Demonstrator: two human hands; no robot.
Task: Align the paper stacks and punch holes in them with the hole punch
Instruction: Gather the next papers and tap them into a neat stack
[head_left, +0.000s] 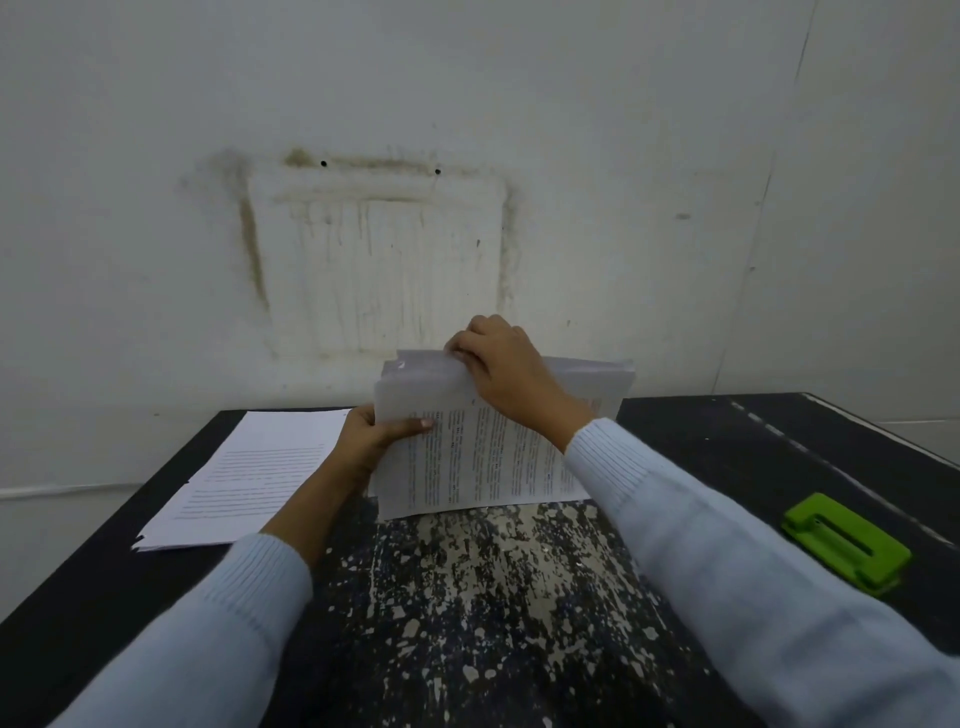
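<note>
A thick stack of printed paper (488, 457) stands tilted on its lower edge in the middle of the black table (467, 597). My left hand (371, 441) grips its left side, thumb across the front sheet. My right hand (506, 371) holds the top edge, fingers curled over it. A second paper stack (249, 478) lies flat at the left of the table, its sheets slightly fanned at the near corner. The green hole punch (847, 543) sits on the table at the right, apart from both hands.
The table's top is worn, with pale chipped patches near me. A stained white wall (384, 260) rises right behind the table's far edge. A pale strip (831, 467) runs diagonally along the right side of the table.
</note>
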